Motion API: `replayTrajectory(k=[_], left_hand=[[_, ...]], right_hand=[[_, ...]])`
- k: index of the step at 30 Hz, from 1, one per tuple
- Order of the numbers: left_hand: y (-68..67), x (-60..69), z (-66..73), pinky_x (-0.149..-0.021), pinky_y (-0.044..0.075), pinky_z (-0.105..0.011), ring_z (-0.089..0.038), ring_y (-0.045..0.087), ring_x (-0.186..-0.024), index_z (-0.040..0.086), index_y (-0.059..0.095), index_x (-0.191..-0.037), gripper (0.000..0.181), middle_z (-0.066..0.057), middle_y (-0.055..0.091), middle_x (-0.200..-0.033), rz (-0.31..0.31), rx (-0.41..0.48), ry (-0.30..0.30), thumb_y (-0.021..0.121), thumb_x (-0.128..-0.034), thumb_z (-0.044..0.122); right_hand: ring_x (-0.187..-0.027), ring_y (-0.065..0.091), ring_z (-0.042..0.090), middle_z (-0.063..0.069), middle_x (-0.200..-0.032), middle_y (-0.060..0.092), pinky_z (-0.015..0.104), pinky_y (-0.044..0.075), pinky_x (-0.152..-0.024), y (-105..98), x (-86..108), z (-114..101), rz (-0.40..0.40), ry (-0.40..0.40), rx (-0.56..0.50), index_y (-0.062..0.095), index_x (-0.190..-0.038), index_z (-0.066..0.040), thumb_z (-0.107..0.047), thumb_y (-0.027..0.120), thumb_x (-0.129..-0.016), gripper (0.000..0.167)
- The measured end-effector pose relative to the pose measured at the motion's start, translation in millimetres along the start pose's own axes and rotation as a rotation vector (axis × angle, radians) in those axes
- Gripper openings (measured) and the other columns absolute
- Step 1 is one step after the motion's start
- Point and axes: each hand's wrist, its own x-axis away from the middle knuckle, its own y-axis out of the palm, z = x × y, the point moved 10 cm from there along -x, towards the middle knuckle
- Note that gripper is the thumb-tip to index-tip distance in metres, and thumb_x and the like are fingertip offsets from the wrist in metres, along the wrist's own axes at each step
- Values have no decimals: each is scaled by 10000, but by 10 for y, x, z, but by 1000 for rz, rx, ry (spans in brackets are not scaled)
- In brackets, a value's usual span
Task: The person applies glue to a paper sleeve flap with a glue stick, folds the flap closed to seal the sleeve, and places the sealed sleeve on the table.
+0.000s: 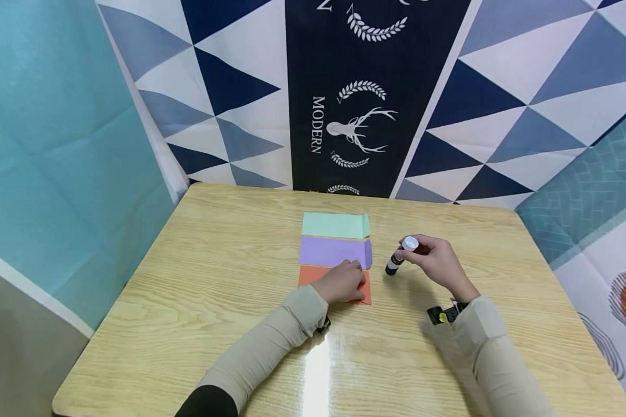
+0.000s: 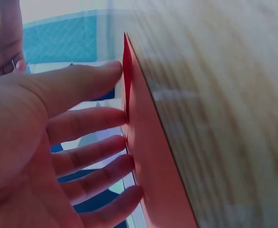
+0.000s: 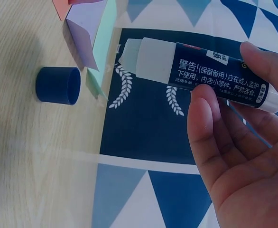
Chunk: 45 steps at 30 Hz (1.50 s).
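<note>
Head view: a light wood table (image 1: 188,278) extends from the near side to a patterned cloth. At the near side, a beige left sleeve (image 1: 276,330) and right sleeve (image 1: 492,341) reach over the surface. The left hand (image 1: 339,282) rests on the red envelope (image 1: 309,274), the nearest of three in a column; the left wrist view shows its fingers extended and spread, tips touching the paper. To the right and slightly farther, the right hand (image 1: 438,260) holds the uncapped glue stick (image 3: 219,73) between thumb and fingers, tilted, pale tip downward, right of the envelopes. The blue cap (image 3: 56,85) is on the table, apart from the tip. Beyond the red envelope lie the purple envelope (image 1: 328,252), then the green envelope (image 1: 334,225), each with its flap at the right end. Farthest is the patterned cloth (image 1: 240,69), with navy, grey-blue and white triangles.
</note>
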Motion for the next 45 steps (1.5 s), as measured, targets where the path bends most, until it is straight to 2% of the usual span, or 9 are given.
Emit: replayTrajectory(k=[3, 8, 13, 17, 21, 28, 31, 35, 45], left_hand=[[9, -21, 34, -729, 446, -257, -164, 509, -879, 159, 706, -865, 148, -4, 604, -1014, -11, -41, -3, 671, -912, 295], [14, -32, 61, -765, 491, -274, -172, 555, -914, 156, 711, -853, 143, 2, 631, -1040, -1, -80, -15, 688, -904, 289], [-1, -31, 121, -807, 478, -258, -155, 604, -829, 144, 705, -795, 114, 22, 670, -894, 47, -122, 22, 707, -872, 228], [-29, -22, 139, -746, 488, -260, -137, 600, -723, 150, 670, -724, 132, 38, 655, -771, 84, -121, 33, 701, -852, 165], [-39, -15, 141, -707, 476, -258, -124, 563, -669, 156, 652, -688, 168, 43, 633, -731, 95, -107, 40, 691, -851, 140], [-12, -35, 135, -714, 470, -233, -115, 583, -708, 152, 675, -749, 194, 40, 649, -782, 66, -88, 48, 785, -818, 296], [-2, -41, 133, -748, 489, -237, -133, 605, -764, 148, 665, -790, 230, 28, 653, -834, 55, -110, 40, 787, -817, 342], [-1, -44, 130, -788, 490, -247, -145, 599, -818, 153, 670, -804, 229, 19, 648, -899, 41, -115, 26, 776, -825, 355], [20, -67, 92, -720, 468, -248, -123, 565, -775, 174, 675, -734, 186, 37, 623, -890, 39, -76, 28, 763, -841, 299]], right_hand=[[-730, 598, 15, 150, -974, 718, 217, 498, -628, -4, -3, -6, 1, -2, -1, 703, -1090, -47, -314, 726, -882, 339], [-730, 598, 11, 153, -973, 714, 214, 499, -629, -10, -4, -12, 5, -3, 3, 701, -1094, -42, -307, 728, -882, 341], [-743, 603, 12, 152, -985, 717, 214, 504, -641, -3, 4, -3, -2, 7, 6, 699, -1096, -44, -322, 728, -880, 353], [-743, 605, 9, 155, -989, 719, 211, 506, -642, 0, 6, -8, 1, -2, 16, 698, -1097, -41, -317, 728, -880, 352], [-736, 602, 3, 156, -986, 721, 208, 505, -637, 0, 5, -9, 9, -9, 22, 700, -1093, -45, -311, 729, -880, 343], [-749, 607, 9, 162, -1005, 718, 215, 510, -642, 20, 12, -26, -4, -5, 14, 695, -1105, -43, -310, 725, -884, 348], [-747, 607, 13, 162, -1004, 717, 217, 511, -642, 19, 13, -39, -6, -3, 14, 693, -1108, -40, -305, 726, -884, 348], [-744, 607, 20, 158, -997, 716, 219, 511, -640, 0, 14, -47, -6, 2, 14, 691, -1113, -40, -313, 725, -883, 358], [-742, 616, 42, 149, -985, 710, 254, 531, -649, 26, 30, -67, -28, 9, -27, 686, -1114, -48, -327, 726, -880, 367]])
